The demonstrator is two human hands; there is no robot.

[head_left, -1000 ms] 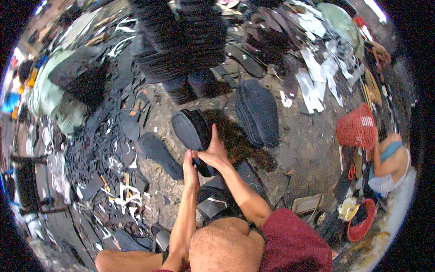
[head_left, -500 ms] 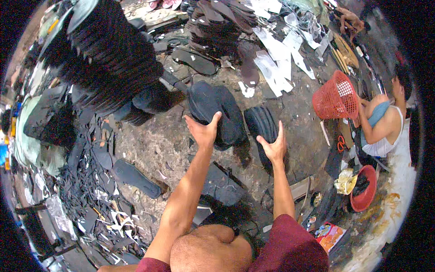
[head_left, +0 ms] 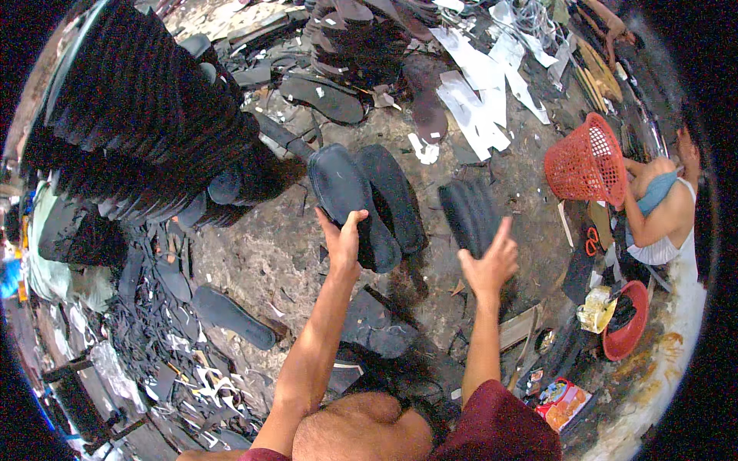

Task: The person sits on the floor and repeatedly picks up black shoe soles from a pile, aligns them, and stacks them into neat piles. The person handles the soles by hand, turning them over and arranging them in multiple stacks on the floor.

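Two hands, left hand [head_left: 344,244] gripping black sole [head_left: 350,201]

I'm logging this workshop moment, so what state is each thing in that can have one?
Left hand: closed on a black shoe sole, lifted.
Right hand: open, empty, beside a stack of soles standing on edge.
Red basket: tipped on its side.
Red bowl: upright, holding something dark.
Tall pile of soles: stacked, leaning.

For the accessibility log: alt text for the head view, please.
The person's left hand grips a stack of dark rubber shoe soles on a littered concrete floor; the open right hand reaches toward a smaller dark sole stack. A red plastic basket lies right.
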